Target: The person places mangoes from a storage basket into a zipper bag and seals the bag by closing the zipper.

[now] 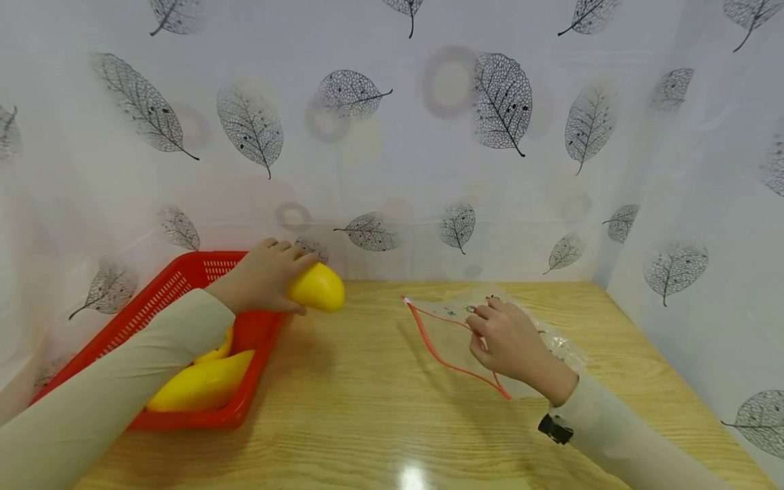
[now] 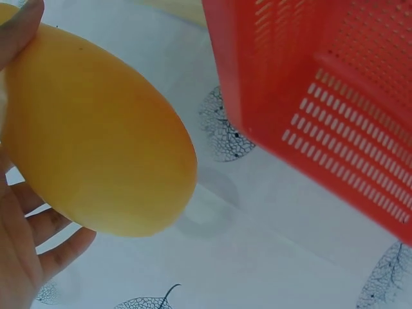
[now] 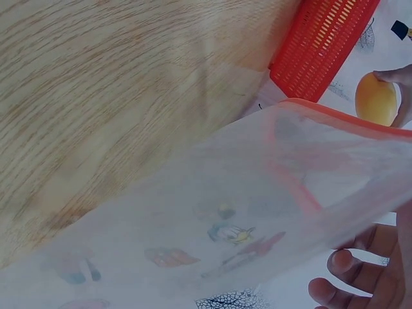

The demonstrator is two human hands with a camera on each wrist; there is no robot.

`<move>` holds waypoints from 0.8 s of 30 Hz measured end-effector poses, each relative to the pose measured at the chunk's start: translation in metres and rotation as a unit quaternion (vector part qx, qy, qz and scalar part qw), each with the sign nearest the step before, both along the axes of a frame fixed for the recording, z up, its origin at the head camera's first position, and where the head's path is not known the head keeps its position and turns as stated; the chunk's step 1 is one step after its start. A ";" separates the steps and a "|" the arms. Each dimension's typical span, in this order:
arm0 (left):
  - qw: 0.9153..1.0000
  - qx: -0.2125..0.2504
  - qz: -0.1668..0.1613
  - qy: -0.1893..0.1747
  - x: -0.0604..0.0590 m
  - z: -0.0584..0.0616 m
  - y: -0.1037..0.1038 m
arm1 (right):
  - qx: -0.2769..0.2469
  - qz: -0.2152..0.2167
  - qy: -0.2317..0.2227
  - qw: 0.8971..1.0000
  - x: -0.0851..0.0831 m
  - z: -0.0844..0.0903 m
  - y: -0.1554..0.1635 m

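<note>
Broadly, a pale wooden counter (image 1: 367,408) fills the lower part of the head view, walled at its back and right edges by a white curtain printed with grey leaves (image 1: 392,170). At the back left corner sits a red perforated plastic basket (image 1: 165,292), with two smooth yellow mango-shaped fruits (image 1: 202,384) lying inside near its front wall; a sleeve covers much of the basket's middle, so what else it may contain is hidden. Toward the back right lies a clear plastic zip bag with a red seal strip (image 1: 450,340), its mouth facing the basket.

The left hand (image 1: 263,279) holds a third yellow mango-shaped fruit (image 1: 317,287) above the counter just past the basket's right rim, fingers curled over the top and thumb beneath. The left wrist view alone shows the fruit's waxy skin close up and the fingers (image 2: 38,238) cupping its underside, with the basket's slotted wall beside it; most of the hand is cut off there.

The right hand (image 1: 508,340) pinches the bag's upper layer near the seal, lifting it. Only the right wrist view reveals small cartoon prints (image 3: 232,235) on the film, blurred and hard to read; the fingertips (image 3: 338,264) show dimly behind the plastic, at the frame's lower right corner.
</note>
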State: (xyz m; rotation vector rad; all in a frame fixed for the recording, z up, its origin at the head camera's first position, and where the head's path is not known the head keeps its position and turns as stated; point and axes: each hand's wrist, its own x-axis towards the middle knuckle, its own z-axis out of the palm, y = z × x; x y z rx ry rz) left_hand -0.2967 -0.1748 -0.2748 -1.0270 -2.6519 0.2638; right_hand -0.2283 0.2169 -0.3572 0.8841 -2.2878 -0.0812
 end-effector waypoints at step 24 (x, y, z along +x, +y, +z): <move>0.999 0.018 -0.025 -0.010 0.017 -0.009 0.035 | -0.004 0.009 0.010 1.000 -0.002 0.000 0.000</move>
